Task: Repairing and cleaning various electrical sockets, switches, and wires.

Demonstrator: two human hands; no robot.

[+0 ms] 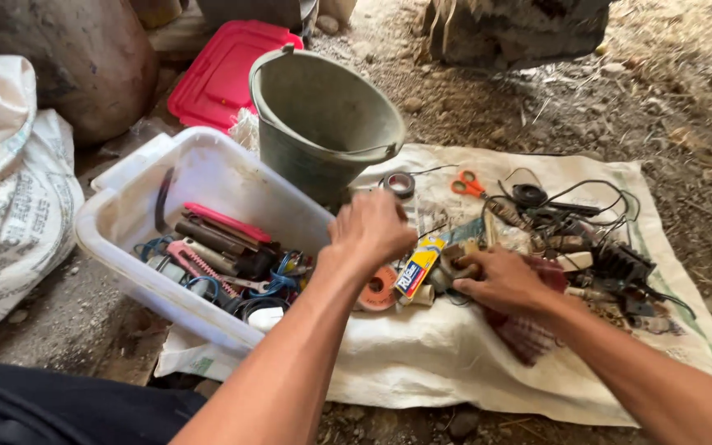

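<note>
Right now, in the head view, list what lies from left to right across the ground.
Printed white sack → white plastic tub of tools → left hand → right hand → tangle of black cables and parts on the white cloth.

We see a small round brownish spool-like part (452, 265) on the white woven sack cloth, near the middle, partly hidden under our right fingers. Just left of it lies a flat yellow and blue packet (419, 268), tilted, beside an orange round reel (379, 288).
</note>
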